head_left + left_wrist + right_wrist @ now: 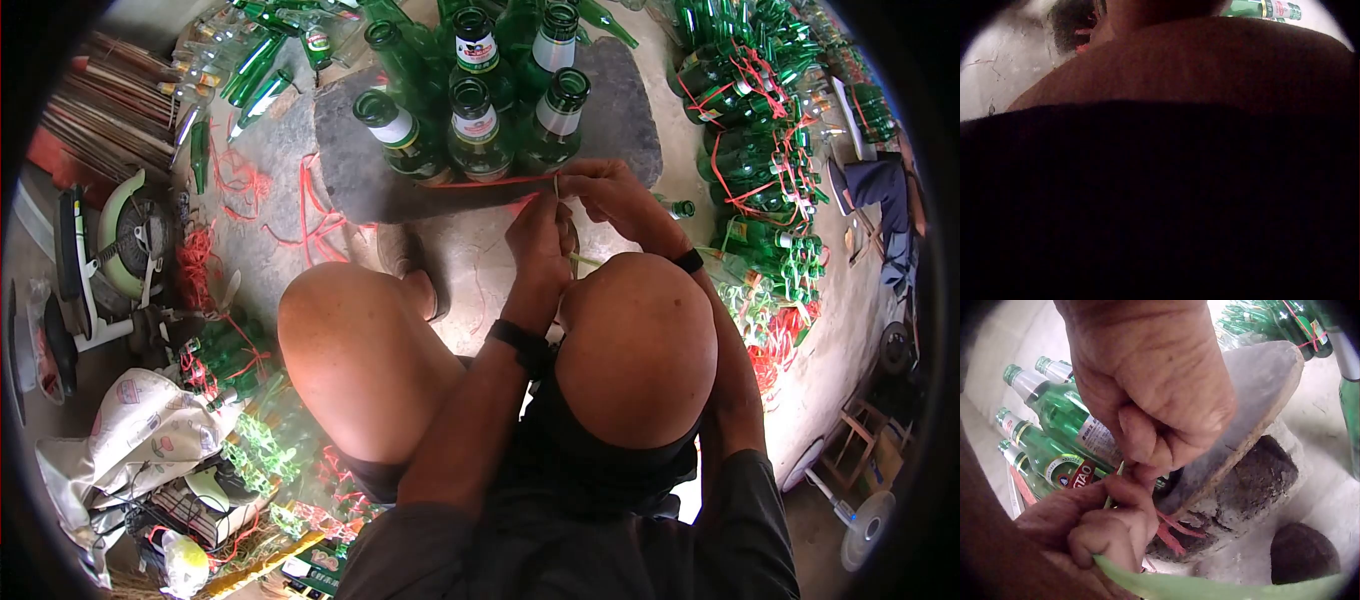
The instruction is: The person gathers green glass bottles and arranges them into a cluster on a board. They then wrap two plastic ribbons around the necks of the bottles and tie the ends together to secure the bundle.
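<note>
Several green beer bottles (480,130) stand upright in a tight group on a dark stone slab (350,190). A red plastic strip (470,183) runs round their lower part, and its loose red ends (1175,534) hang near my hands. My left hand (540,240), fingers curled, grips a light green plastic strip (1147,578) that trails out below it. Close against it, my right hand (610,195) pinches the green strip between thumb and finger, at the near right edge of the group. The left wrist view is mostly dark, and the left fingers are hidden there.
Tied bundles of green bottles (750,160) lie on the right, with loose bottles (255,85) at the back left. Red strips (320,210) are scattered on the floor. My knees (640,350) flank my forearms. A wheeled frame (125,240) and white sack (140,420) are at left.
</note>
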A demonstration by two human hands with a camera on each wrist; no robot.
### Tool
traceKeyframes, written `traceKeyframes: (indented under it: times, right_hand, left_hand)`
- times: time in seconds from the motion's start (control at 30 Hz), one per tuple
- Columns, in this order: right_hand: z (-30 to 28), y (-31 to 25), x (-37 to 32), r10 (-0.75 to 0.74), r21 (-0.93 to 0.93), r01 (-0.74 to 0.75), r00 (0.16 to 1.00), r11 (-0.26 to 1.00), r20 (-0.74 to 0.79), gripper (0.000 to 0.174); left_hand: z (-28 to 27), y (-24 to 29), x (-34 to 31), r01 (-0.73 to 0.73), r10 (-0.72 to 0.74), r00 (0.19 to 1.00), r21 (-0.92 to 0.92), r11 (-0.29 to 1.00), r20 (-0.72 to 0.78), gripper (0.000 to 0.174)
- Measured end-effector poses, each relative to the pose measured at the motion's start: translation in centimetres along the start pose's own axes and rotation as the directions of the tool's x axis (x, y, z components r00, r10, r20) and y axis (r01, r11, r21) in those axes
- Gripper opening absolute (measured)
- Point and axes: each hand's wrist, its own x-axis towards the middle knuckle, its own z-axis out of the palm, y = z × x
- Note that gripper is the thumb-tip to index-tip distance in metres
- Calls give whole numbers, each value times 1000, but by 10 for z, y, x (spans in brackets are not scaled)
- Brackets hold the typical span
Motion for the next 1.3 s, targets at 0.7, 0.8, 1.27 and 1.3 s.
traceKeyframes:
  times: [0.7, 0.8, 1.27, 1.3]
  right_hand:
    - [4, -8, -7, -22, 28, 22, 1000, 999, 7, 22]
    - [4, -7, -8, -36, 24, 36, 999, 999, 9, 23]
    - [1, 2, -2, -69, -29, 69, 998, 997, 2, 23]
    - [1, 1, -2, -68, -27, 68, 998, 997, 2, 22]
  left_hand:
    - [-5, -9, -4, -465, 470, 881, 285, 838, 56, 18]
    - [-5, -8, -6, -502, 516, 852, 422, 755, 90, 19]
    - [-18, -12, 12, -782, 731, 577, 502, 368, 363, 18]
    - [-18, -9, 11, -782, 730, 578, 503, 368, 364, 18]
